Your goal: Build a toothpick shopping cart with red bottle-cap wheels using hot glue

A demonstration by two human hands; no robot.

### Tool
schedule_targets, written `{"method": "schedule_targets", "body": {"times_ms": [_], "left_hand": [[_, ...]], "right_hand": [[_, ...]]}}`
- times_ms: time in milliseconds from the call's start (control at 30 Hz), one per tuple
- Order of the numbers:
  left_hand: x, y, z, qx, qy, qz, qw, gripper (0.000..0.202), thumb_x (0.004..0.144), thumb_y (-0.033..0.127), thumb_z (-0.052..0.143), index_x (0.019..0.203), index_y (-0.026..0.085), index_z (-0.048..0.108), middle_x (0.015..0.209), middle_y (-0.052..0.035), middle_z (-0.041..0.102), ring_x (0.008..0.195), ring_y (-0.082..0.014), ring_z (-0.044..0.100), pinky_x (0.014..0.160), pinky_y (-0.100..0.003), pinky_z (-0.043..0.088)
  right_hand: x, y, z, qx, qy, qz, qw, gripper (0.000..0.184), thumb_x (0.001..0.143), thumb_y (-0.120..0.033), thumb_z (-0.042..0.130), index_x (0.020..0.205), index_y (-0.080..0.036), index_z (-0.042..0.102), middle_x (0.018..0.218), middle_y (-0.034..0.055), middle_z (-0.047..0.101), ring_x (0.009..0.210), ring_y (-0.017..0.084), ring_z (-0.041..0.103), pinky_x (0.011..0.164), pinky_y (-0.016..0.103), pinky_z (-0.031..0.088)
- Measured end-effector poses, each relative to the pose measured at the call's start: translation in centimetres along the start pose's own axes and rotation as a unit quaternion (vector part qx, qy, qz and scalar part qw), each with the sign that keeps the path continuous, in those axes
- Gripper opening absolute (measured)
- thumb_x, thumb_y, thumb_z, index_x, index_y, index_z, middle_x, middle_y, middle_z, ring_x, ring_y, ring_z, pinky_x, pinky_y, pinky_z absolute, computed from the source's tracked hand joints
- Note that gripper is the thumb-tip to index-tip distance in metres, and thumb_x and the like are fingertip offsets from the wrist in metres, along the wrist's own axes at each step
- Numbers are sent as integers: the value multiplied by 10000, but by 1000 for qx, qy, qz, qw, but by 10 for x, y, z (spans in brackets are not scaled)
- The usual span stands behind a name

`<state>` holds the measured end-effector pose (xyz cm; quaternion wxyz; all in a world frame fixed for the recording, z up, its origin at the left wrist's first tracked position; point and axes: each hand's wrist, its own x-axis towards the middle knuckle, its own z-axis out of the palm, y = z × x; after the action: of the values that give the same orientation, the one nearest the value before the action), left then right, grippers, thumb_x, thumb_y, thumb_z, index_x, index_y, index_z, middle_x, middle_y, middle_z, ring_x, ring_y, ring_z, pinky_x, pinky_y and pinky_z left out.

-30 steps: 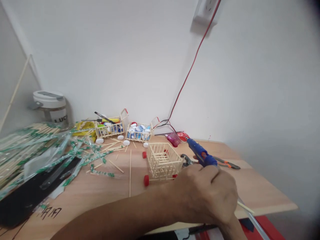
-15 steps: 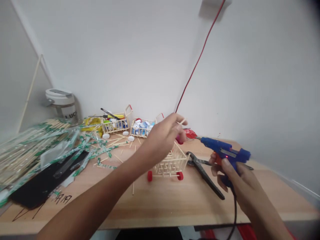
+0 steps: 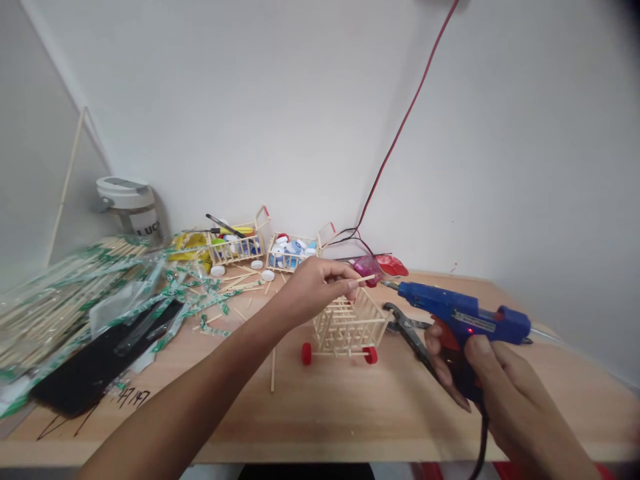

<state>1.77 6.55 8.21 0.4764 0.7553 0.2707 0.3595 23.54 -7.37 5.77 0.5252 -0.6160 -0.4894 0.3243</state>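
Above the stick-built cart [image 3: 350, 327], our left hand [image 3: 315, 290] pinches a thin wooden stick [image 3: 366, 279] between thumb and fingertips. Our right hand [image 3: 510, 393] is closed around the handle of a blue hot glue gun [image 3: 465, 315], nozzle aimed left, toward the cart. Pliers [image 3: 407, 327] lie just beside the cart on the wooden tabletop [image 3: 350, 413], where it stands on red wheels [image 3: 306, 353].
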Motion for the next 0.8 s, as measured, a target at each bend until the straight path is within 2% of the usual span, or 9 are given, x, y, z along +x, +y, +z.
{"method": "schedule_targets", "body": {"times_ms": [100,233,333,433,533,633,800], "left_hand": [[-1,-1,0,18,0,11,1000,214,848,245,570,696,145,682,810,-28,714,757,-123,610,706,-236,429],[-2,0,0,43,-2,-3,999,227,870,236,521,748,139,685,789,-27,709,711,-115,587,692,-237,428],[-2,-1,1,67,3,9,998,227,873,235,517,769,140,694,797,-26,713,731,-121,599,698,-237,429],[-3,-1,4,113,32,33,993,212,870,242,543,793,148,717,810,-24,719,752,-130,605,695,-238,423],[-5,4,8,169,48,59,983,185,848,199,565,766,155,725,796,-23,714,744,-133,599,704,-247,418],[-3,10,13,220,26,68,973,198,821,172,577,674,154,709,738,-22,690,715,-134,577,703,-258,407],[14,14,21,226,-39,11,973,205,777,203,594,623,133,711,641,-17,641,621,-121,530,608,-253,376]], "right_hand": [[-2,-5,9,0,14,-6,1000,473,858,-672,516,888,-204,571,537,-15,508,445,125,416,445,256,312],[-3,-7,14,28,15,0,999,408,867,-625,543,895,-219,570,549,-17,504,460,137,415,457,273,289],[0,-1,8,18,11,-7,1000,374,877,-590,554,916,-220,581,576,-4,527,478,157,439,454,291,312],[2,7,-1,-4,-2,-23,1000,376,877,-593,552,906,-222,602,602,13,555,493,172,478,441,298,353],[-2,10,-7,-7,23,-28,999,374,860,-595,576,902,-227,620,599,12,550,478,160,470,420,286,356],[-8,10,-10,-8,63,-6,998,378,869,-590,572,910,-218,621,603,13,545,482,146,452,434,283,345],[-14,11,-15,-17,82,2,997,443,833,-639,588,890,-202,627,607,29,550,494,162,468,422,294,329]]}}
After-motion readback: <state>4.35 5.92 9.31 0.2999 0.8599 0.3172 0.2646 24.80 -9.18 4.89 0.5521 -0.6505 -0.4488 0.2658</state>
